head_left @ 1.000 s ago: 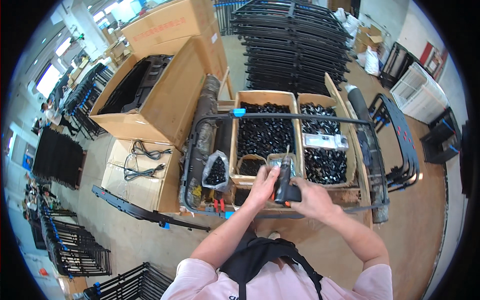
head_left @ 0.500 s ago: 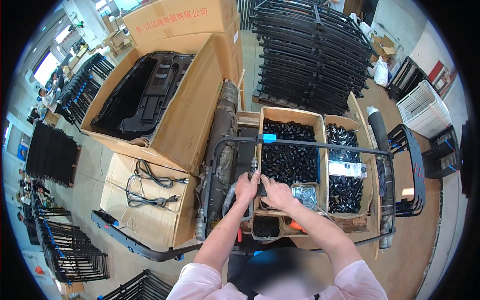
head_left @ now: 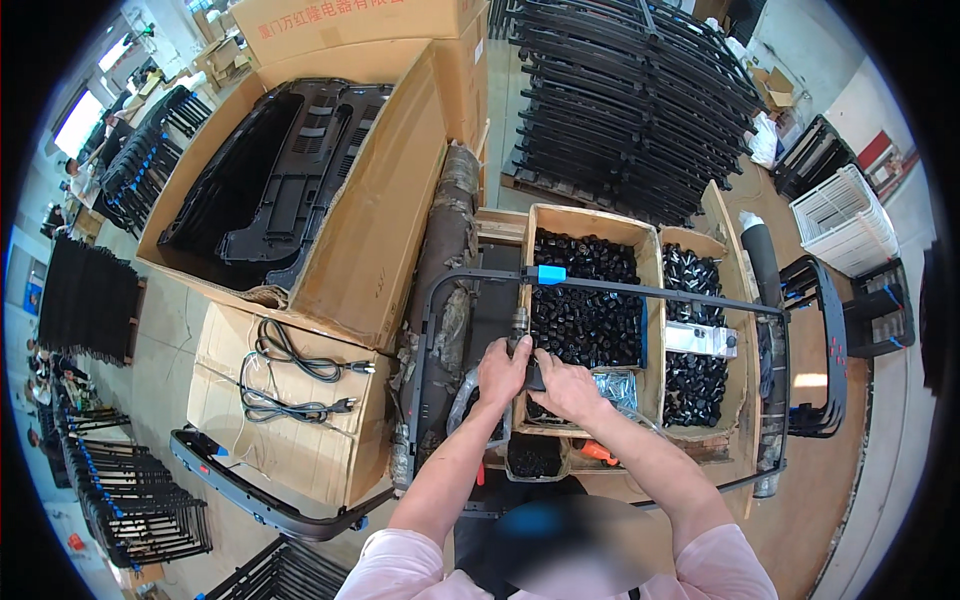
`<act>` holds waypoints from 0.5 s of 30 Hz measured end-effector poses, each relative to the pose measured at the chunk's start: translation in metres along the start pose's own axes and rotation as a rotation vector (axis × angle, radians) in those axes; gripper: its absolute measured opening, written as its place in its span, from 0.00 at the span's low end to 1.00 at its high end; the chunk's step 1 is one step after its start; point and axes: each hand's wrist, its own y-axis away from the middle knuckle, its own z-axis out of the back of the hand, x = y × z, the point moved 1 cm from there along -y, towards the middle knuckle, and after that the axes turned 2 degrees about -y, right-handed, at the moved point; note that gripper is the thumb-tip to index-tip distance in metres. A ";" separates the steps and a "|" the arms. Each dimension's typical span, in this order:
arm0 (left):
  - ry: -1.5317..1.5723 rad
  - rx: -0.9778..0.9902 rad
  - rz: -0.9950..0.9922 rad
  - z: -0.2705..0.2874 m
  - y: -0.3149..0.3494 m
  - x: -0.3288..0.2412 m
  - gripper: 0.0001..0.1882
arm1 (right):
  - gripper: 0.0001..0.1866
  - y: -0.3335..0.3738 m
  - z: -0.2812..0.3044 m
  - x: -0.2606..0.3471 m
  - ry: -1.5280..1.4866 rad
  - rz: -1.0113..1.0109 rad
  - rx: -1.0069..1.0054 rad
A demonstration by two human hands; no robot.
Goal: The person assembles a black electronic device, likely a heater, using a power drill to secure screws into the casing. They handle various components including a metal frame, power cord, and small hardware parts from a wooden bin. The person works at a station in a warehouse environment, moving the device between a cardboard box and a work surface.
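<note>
My left hand point(head_left: 503, 371) is closed around a power drill point(head_left: 520, 320), whose silver chuck points away from me. My right hand point(head_left: 564, 388) closes on the dark rear part of the same tool, just right of the left hand. Most of the drill's body is hidden under my fingers, and its tip is hard to make out. Around both hands lies a large black tube frame point(head_left: 660, 292), with a blue clip point(head_left: 550, 275) on its far bar. It rests across the open boxes.
A wooden box point(head_left: 590, 216) holds many black plastic caps; another box point(head_left: 741, 395) beside it holds black fittings and a pale phone-like object point(head_left: 700, 340). At left, power cords point(head_left: 300, 370) lie on cardboard below a carton point(head_left: 370, 200) of black panels. Stacked black frames point(head_left: 630, 110) stand behind.
The whole view has shifted slightly, with the left carton sliding left and the part boxes right. Both hands stay on the drill, nearly in place.
</note>
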 end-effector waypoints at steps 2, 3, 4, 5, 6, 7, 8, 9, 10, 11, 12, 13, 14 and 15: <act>0.002 -0.074 -0.033 -0.005 -0.002 0.005 0.36 | 0.40 0.000 0.007 0.003 -0.009 0.005 0.019; 0.004 -0.062 -0.006 -0.008 -0.002 0.008 0.36 | 0.42 -0.001 0.006 0.002 -0.023 0.013 0.024; 0.007 -0.041 0.012 -0.009 -0.002 0.001 0.36 | 0.43 -0.001 0.007 -0.004 -0.036 0.011 0.023; 0.009 -0.021 0.030 -0.009 -0.002 -0.006 0.36 | 0.45 -0.001 0.007 -0.009 -0.048 0.010 0.023; -0.005 0.014 0.045 -0.008 -0.002 -0.011 0.36 | 0.46 0.000 0.006 -0.013 -0.046 0.003 0.034; -0.024 0.044 0.061 -0.003 -0.002 -0.016 0.36 | 0.48 -0.001 0.007 -0.013 -0.047 0.004 0.043; -0.042 0.073 0.076 0.000 -0.003 -0.020 0.36 | 0.49 -0.001 0.007 -0.014 -0.047 0.004 0.053; -0.063 0.076 0.072 0.000 -0.004 -0.024 0.36 | 0.50 -0.001 0.009 -0.015 -0.077 -0.011 0.061; -0.088 0.074 0.072 0.001 -0.004 -0.025 0.36 | 0.50 -0.002 0.011 -0.014 -0.112 -0.021 0.071; -0.114 0.074 0.072 0.001 -0.004 -0.026 0.35 | 0.51 -0.002 0.012 -0.013 -0.147 -0.031 0.080; -0.148 0.078 0.079 0.002 -0.006 -0.027 0.35 | 0.54 -0.005 0.009 -0.015 -0.163 -0.070 0.111; -0.162 0.081 0.086 0.002 -0.007 -0.028 0.35 | 0.55 -0.005 0.010 -0.014 -0.167 -0.077 0.106; -0.177 0.083 0.094 0.002 -0.008 -0.029 0.35 | 0.56 -0.005 0.010 -0.013 -0.171 -0.084 0.102; -0.192 0.085 0.101 0.002 -0.009 -0.030 0.35 | 0.57 -0.005 0.011 -0.012 -0.175 -0.091 0.097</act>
